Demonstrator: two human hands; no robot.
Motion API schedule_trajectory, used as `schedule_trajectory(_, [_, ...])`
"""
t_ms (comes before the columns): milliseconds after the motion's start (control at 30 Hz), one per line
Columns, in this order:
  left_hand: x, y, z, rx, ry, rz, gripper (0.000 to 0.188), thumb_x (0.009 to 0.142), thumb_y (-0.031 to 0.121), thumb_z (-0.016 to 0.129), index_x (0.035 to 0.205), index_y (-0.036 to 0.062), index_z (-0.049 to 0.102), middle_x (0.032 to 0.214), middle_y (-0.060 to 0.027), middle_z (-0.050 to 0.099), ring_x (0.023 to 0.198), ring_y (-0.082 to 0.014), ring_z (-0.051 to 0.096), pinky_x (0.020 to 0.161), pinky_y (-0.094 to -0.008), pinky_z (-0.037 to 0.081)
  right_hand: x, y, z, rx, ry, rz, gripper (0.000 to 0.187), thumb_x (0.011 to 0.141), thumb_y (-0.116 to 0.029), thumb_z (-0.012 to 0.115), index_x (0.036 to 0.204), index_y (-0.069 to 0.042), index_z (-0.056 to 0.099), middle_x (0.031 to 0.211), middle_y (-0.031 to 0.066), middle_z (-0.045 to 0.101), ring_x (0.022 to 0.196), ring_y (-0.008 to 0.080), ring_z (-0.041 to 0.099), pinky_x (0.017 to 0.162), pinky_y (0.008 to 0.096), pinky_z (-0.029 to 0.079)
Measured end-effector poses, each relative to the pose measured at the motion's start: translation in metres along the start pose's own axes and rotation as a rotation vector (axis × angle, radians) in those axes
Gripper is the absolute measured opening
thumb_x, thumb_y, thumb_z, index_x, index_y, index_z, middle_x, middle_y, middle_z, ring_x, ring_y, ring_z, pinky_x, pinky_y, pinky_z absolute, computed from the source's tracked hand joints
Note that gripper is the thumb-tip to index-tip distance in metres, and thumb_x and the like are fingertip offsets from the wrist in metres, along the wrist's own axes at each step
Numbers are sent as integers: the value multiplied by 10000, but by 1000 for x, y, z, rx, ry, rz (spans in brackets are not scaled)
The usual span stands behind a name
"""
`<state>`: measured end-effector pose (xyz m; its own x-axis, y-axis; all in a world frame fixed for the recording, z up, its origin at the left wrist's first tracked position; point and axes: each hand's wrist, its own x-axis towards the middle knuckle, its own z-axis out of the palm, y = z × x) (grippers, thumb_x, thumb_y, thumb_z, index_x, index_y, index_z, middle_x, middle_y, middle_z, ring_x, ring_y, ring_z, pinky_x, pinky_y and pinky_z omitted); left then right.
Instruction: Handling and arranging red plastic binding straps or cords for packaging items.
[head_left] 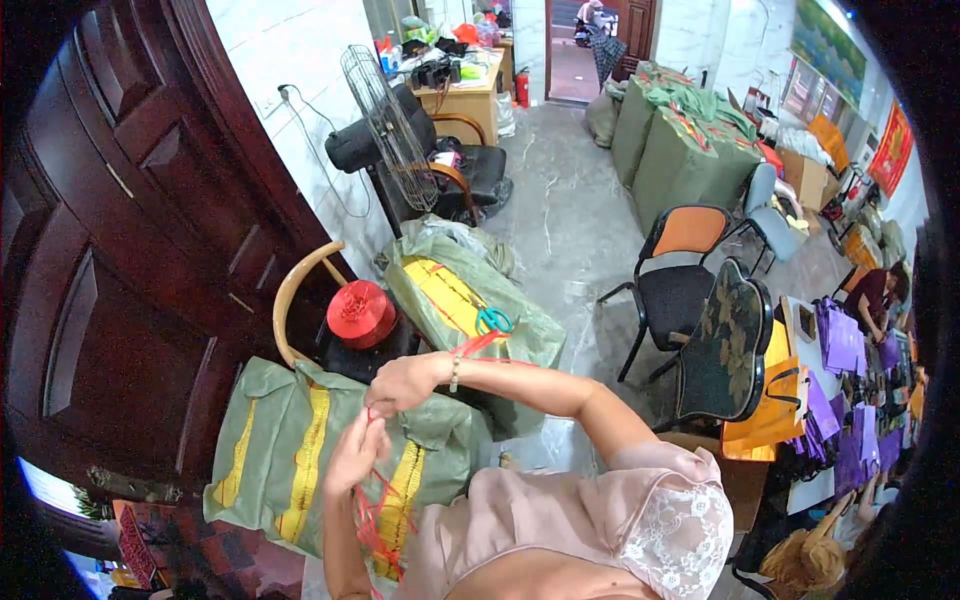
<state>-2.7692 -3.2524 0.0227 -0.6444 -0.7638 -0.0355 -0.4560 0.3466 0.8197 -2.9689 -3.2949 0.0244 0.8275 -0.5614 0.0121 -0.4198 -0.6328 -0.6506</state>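
Observation:
My left hand and my right hand are close together, both closed on red plastic twine. Strands of it hang below my left hand, and more red strands trail past my right wrist. Under my hands lies a bulky green woven sack with yellow bands down its side. A red spool of twine sits just beyond, on a dark chair with a curved wooden arm. Teal-handled scissors rest on a second green sack, which also shows a yellow patch. My fingers partly hide the twine between them.
A dark wooden door stands at left. A wire fan guard leans by a black armchair. Large green bales are stacked at far right. Chairs stand right, near purple bags and other people.

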Motion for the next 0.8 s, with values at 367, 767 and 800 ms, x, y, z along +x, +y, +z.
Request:
schedule_trajectory(367, [-72,-74,-28,3,-7,-320,278,901,222,378,728,30,479,602,-35,389,568,-151,396,563,-299,353,-90,122,-8,608,-183,320,334,927,-365,416,754,-103,527,632,-79,388,552,25,342,466,194,288])
schedule_trajectory(767, [-16,-50,-24,680,57,114,639,748,374,639,1255,77,386,1180,-171,487,1090,-328,450,894,-386,345,-34,65,2,-55,-60,50,212,883,-193,453,762,-20,475,642,136,494,622,307,494,591,380,389])
schedule_trajectory(800, [-6,-45,-17,684,64,106,639,748,374,639,1255,77,386,1180,-171,487,1090,-328,450,894,-386,345,-29,60,3,-56,-64,39,212,883,-193,453,762,-20,475,642,136,494,622,307,494,591,380,389])
